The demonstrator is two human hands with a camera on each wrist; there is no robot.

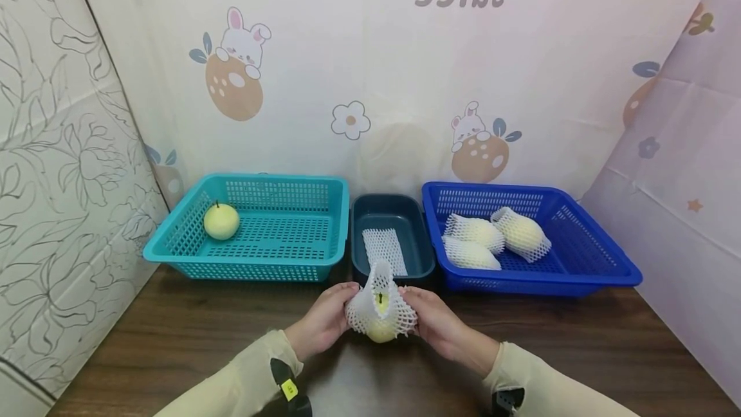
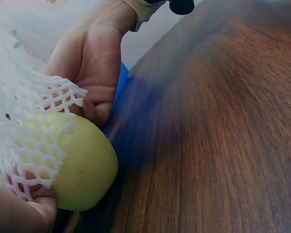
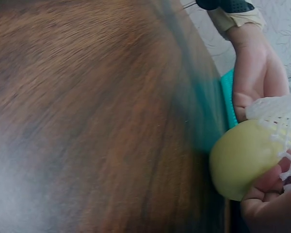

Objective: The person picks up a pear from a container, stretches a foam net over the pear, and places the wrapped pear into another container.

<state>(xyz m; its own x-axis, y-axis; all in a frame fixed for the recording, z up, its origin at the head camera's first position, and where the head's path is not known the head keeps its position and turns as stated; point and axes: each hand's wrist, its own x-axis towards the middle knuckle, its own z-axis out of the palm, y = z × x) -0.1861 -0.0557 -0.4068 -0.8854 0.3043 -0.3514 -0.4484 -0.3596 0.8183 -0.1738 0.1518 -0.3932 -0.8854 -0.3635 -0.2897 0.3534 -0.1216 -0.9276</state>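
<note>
A yellow-green pear [image 1: 382,333] hangs above the table's front, partly wrapped in a white foam net [image 1: 362,311]. My left hand [image 1: 325,319] pinches the net's edge on one side, and my right hand [image 1: 439,324] grips the opposite side. Through the net's opening the pear's stem shows at the top in the head view. From the left wrist view, the bare lower part of the pear [image 2: 91,165] sticks out of the mesh. In the right wrist view, fingers curl at the net's edge against the pear [image 3: 240,158].
A teal basket [image 1: 249,272] on the left holds one bare pear [image 1: 222,222]. In the small dark tray [image 1: 421,237] at centre lies a flat foam net [image 1: 384,248]. The blue basket [image 1: 602,269] on the right contains three netted pears [image 1: 523,233]. A curtain hangs behind.
</note>
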